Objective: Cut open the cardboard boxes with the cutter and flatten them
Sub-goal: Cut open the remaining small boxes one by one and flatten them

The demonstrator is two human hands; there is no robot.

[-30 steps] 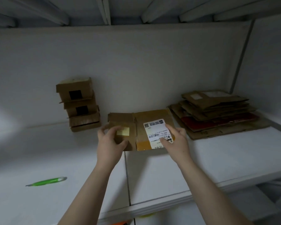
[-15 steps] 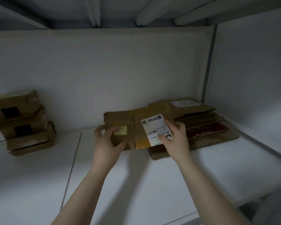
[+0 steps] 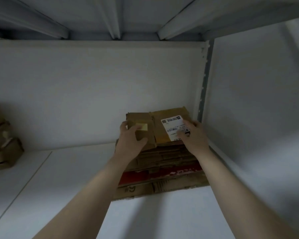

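Over to the right it goes: the flat box (image 3: 164,128), held at mid-shelf a second ago, now sits directly above the pile (image 3: 162,171) of flattened cardboard in the far corner at 1 o'clock. The view has swung with it, so the uncut boxes (image 3: 2,144) have slid out to the 9 o'clock edge and the cutter has dropped out of sight altogether. Both hands have it: the left hand (image 3: 130,140) grips the left end, fingers wrapped round the edge and thumb on top just below the yellow note (image 3: 141,126), while the right hand (image 3: 193,137) clasps the right end with its thumb across the white label (image 3: 175,127). The box is tipped up slightly toward the back wall, with its near edge low over the pile. Whether it already touches the top sheet, I can't tell. By the look of it this one is cut and flattened, and what's happening now is the stacking. Next comes a simple lower and let go, squared up so the pile doesn't slew on the shelf (image 3: 59,187). Then it's back to 9 o'clock, where several boxes are waiting uncut, so there's plenty of the job left.
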